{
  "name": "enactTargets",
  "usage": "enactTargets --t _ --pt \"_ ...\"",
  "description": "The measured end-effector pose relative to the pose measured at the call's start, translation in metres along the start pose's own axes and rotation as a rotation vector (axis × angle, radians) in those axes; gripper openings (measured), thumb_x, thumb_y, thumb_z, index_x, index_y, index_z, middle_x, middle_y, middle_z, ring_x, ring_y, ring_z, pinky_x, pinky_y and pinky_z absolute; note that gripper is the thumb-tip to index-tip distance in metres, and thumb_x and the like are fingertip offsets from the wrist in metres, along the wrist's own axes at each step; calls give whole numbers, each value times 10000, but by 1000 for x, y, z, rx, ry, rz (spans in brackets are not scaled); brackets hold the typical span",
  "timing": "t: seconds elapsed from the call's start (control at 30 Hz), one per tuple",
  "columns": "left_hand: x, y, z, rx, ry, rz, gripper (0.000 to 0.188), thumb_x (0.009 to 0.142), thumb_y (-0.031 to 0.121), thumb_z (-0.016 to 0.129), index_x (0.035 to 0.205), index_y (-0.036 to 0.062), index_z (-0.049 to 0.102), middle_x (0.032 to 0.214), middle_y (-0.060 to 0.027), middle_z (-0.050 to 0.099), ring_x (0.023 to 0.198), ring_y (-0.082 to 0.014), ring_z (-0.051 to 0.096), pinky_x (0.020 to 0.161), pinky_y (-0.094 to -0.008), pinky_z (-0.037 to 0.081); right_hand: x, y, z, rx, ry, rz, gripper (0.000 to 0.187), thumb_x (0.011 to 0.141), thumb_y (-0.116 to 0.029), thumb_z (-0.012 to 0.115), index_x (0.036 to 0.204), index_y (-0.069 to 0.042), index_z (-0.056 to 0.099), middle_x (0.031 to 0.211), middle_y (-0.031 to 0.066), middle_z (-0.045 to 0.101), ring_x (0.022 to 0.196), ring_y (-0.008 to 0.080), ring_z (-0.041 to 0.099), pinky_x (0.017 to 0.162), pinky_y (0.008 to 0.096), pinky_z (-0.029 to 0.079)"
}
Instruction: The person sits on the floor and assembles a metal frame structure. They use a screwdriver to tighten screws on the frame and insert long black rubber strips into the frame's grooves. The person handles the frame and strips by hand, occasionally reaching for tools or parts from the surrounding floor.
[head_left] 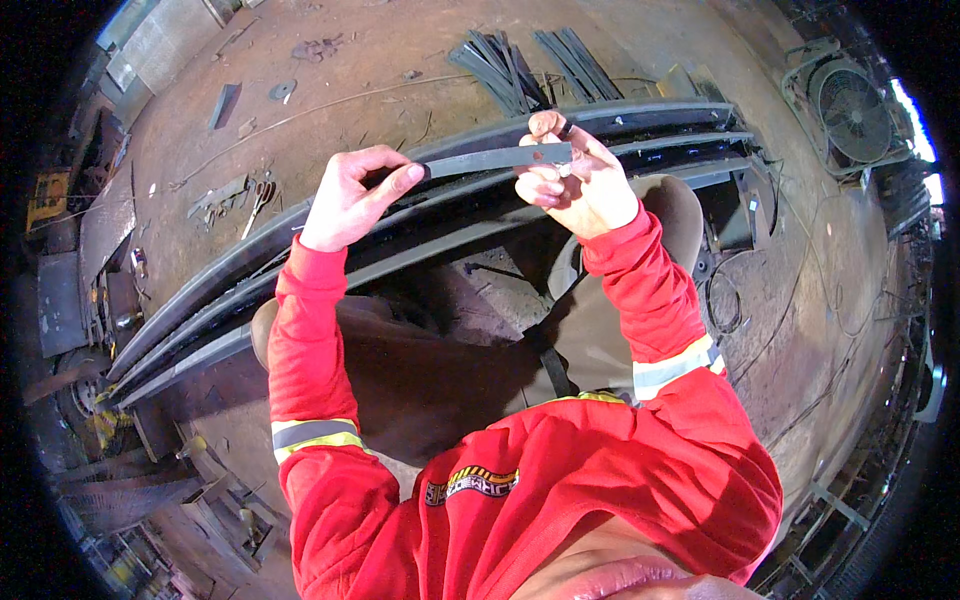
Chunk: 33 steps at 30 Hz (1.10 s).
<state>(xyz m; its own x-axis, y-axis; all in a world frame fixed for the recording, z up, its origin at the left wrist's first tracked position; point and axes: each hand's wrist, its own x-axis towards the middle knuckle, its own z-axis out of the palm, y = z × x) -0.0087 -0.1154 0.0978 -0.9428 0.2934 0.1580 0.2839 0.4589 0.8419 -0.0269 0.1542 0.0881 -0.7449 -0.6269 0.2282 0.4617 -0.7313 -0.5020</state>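
Note:
A flat grey metal strip [480, 160] with a small hole near its right end is held up in front of me, nearly level. My left hand [362, 190] pinches its left end between thumb and fingers. At the other end, my right hand [578, 180] has its palm turned up, with bent fingers around the strip. A small pale glint shows by the right palm, too small to name. Long dark steel beams [400, 245] lie side by side below and behind the strip, crossing in front of my legs.
Two bundles of dark flat bars [503, 72] lie on the floor beyond the beams. Scissors-like tongs [259, 205] and metal scraps lie to the left. A floor fan [850, 110] stands at the far right, with loose cables [725, 305] on the floor nearer me.

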Motion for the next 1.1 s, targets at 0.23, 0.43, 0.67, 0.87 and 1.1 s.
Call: enactTargets --t 0.23,0.43,0.67,0.87,1.1 --pt "1 4 4 -62 -31 -21 214 872 201 649 828 -9 640 648 5 554 617 -63 477 561 -236 387 -2 -4 -2 42 -130 99 200 917 -218 572 987 -55 480 679 -11 394 610 94 375 563 241 324" --pt "0 6 5 -60 -19 14 202 872 189 650 823 -7 636 637 11 549 609 -56 465 554 -231 381 -4 -5 -1 54 -142 113 170 927 -215 558 938 -73 465 657 -17 380 606 91 374 557 239 324" --pt "-1 8 6 -18 5 21 219 874 208 658 832 -6 640 633 3 556 622 -59 475 566 -237 389 -4 -5 -7 14 -109 86 132 925 -187 556 971 -85 486 648 -18 387 607 97 374 552 235 316" --pt "0 10 10 65 42 102 197 866 188 664 851 -8 649 693 -62 606 649 -123 544 609 -263 428 -6 -5 -1 59 -64 91 135 922 -156 557 1004 -55 519 661 -6 424 613 96 386 554 239 331" --pt "3 16 24 115 161 262 134 844 117 668 877 -13 662 785 -109 636 724 -207 604 687 -292 473 -6 -3 -17 85 -129 27 288 941 -162 529 1177 3 516 671 4 444 591 91 381 545 239 327"
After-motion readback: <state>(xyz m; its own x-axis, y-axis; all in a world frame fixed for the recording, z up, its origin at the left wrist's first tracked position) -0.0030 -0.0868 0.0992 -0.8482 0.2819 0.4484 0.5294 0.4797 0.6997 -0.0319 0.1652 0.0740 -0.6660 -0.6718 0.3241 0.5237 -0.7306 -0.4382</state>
